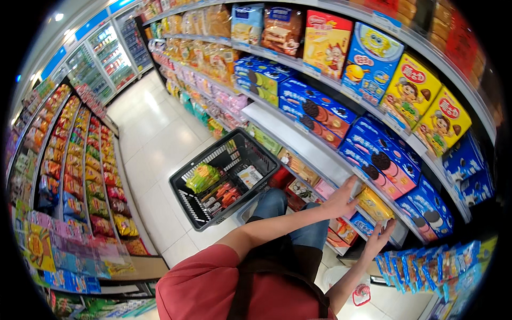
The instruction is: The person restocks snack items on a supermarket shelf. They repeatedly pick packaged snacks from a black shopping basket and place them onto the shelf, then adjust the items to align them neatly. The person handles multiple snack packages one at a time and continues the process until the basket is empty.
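A yellow package lies on a lower shelf at the right, between my two hands. My left hand reaches to its left end, with fingers stretched out and apart over the shelf. At the pack's near right end is my right hand, fingers spread and fingertips close to its edge. Whether either hand touches the pack I cannot tell for sure. Above it stand blue cookie boxes with pictures of dark sandwich cookies. A bare white stretch of shelf runs left from my left hand.
A black shopping basket left of my knees holds a green-yellow bag, red-and-dark packs and a white pack. Snack shelves line the left side of the tiled aisle. Blue hanging packets jut out at the lower right.
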A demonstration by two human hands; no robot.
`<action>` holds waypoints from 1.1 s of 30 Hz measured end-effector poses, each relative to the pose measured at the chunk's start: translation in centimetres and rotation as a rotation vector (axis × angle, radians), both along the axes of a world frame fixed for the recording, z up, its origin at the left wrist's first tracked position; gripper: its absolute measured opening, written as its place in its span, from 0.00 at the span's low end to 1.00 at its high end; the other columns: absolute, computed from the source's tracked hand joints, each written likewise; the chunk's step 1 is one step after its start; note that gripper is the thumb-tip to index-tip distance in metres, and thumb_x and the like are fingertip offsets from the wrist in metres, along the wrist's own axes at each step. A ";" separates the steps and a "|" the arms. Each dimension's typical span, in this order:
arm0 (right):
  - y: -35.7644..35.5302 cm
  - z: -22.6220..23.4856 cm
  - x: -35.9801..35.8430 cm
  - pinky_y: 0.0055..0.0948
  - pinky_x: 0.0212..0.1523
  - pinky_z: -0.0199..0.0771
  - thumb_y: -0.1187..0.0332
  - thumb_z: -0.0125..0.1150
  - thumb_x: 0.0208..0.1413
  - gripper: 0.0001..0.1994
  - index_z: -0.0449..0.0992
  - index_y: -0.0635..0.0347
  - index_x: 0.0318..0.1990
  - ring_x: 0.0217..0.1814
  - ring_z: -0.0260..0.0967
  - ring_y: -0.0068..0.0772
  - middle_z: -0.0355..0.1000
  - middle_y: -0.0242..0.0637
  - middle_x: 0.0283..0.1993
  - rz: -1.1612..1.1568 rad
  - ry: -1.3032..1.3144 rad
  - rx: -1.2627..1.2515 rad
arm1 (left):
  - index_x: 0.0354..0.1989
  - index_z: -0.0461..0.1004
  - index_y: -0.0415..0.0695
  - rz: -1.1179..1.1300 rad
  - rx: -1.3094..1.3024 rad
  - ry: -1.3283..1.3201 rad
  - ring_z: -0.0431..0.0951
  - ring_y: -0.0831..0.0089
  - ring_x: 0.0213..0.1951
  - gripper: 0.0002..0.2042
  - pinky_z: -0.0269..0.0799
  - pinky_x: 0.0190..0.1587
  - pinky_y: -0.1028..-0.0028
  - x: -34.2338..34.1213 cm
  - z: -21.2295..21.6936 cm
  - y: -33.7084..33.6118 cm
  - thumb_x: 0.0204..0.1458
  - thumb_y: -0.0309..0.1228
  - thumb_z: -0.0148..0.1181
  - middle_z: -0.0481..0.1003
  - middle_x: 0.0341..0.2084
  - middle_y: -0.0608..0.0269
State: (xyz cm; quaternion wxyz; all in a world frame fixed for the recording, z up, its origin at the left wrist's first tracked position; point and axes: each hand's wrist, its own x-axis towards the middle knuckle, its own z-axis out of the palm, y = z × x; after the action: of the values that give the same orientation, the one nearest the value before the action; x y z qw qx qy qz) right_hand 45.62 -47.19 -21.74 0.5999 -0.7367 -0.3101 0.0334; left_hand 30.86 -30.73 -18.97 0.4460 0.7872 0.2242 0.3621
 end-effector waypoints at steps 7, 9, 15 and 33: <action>1.0 -0.8 -0.3 0.38 0.69 0.55 0.72 0.53 0.64 0.33 0.45 0.65 0.73 0.75 0.52 0.42 0.51 0.55 0.73 0.096 0.067 0.100 | 0.71 0.44 0.36 -0.136 -0.151 0.036 0.65 0.45 0.62 0.39 0.73 0.54 0.61 0.7 1.7 -1.6 0.53 0.25 0.58 0.59 0.64 0.36; 1.3 -0.5 -0.9 0.38 0.68 0.56 0.71 0.53 0.65 0.33 0.46 0.65 0.73 0.75 0.52 0.42 0.51 0.55 0.73 0.073 0.088 0.114 | 0.71 0.43 0.36 -0.110 -0.097 0.014 0.66 0.42 0.60 0.39 0.69 0.58 0.59 1.1 0.4 -1.6 0.52 0.25 0.57 0.59 0.63 0.33; 1.6 -0.3 -0.5 0.38 0.69 0.55 0.68 0.55 0.64 0.33 0.48 0.67 0.72 0.75 0.51 0.42 0.52 0.53 0.73 0.096 0.097 0.128 | 0.71 0.43 0.37 -0.140 -0.203 -0.071 0.67 0.42 0.59 0.40 0.66 0.60 0.58 1.3 1.5 -2.6 0.51 0.23 0.58 0.59 0.63 0.35; 0.5 1.6 -7.4 0.43 0.71 0.54 0.70 0.57 0.62 0.33 0.50 0.65 0.71 0.75 0.50 0.44 0.49 0.51 0.74 -0.032 0.097 0.261 | 0.72 0.40 0.40 -0.204 -0.156 -0.209 0.55 0.53 0.69 0.40 0.55 0.68 0.60 -3.0 1.5 -5.2 0.52 0.20 0.56 0.51 0.69 0.46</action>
State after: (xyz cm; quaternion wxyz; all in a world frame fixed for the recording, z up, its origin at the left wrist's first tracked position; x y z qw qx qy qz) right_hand 38.19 -46.69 -20.12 0.7054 -0.6548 -0.2707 0.0187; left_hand 27.81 -35.96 -17.47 0.5610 0.7270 0.1231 0.3763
